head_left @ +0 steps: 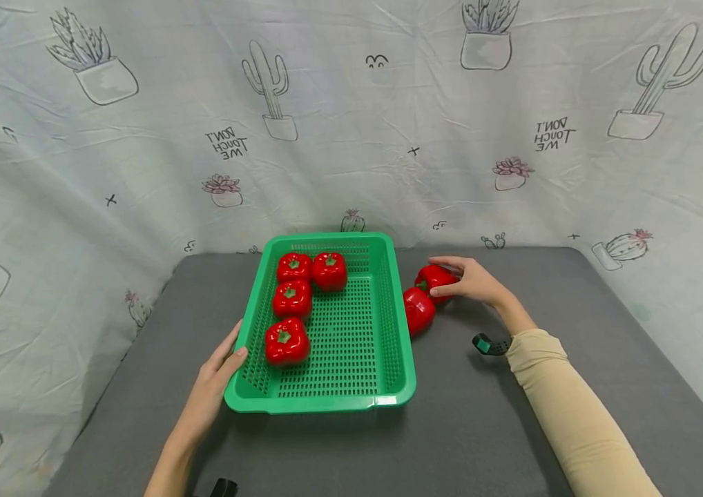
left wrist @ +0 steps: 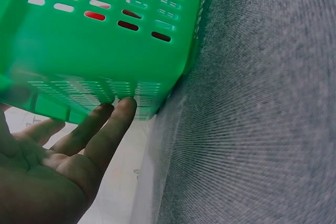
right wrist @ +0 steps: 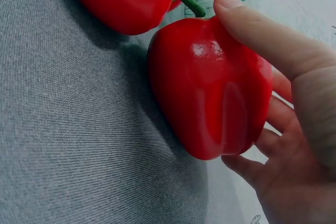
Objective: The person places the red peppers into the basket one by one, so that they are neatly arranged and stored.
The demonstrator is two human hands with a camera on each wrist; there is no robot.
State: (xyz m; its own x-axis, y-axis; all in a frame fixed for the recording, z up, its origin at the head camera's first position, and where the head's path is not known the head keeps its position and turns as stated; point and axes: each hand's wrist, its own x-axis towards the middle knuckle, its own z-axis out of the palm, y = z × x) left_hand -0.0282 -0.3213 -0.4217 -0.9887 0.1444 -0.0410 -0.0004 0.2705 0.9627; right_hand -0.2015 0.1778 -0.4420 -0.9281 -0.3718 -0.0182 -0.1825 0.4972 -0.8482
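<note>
A green plastic basket [head_left: 406, 355] with slotted walls holds several red bell peppers [head_left: 292, 299] along its left side and back. My left hand [head_left: 211, 379] grips the basket's left edge, the thumb on the rim. In the left wrist view, fingertips of the left hand [left wrist: 63, 166] press against the outer wall. To the right of the basket my right hand [head_left: 476, 281] holds a red bell pepper [right wrist: 210, 87], its thumb near the stem end and its fingers round the far side. Another bell pepper [head_left: 418, 312] lies between that one and the basket.
Everything stands on a grey cloth-covered table [head_left: 457, 428]. Behind it hangs a white curtain [head_left: 339, 166] printed with cacti. A black strap with a green face [head_left: 490, 344] shows beside the right wrist.
</note>
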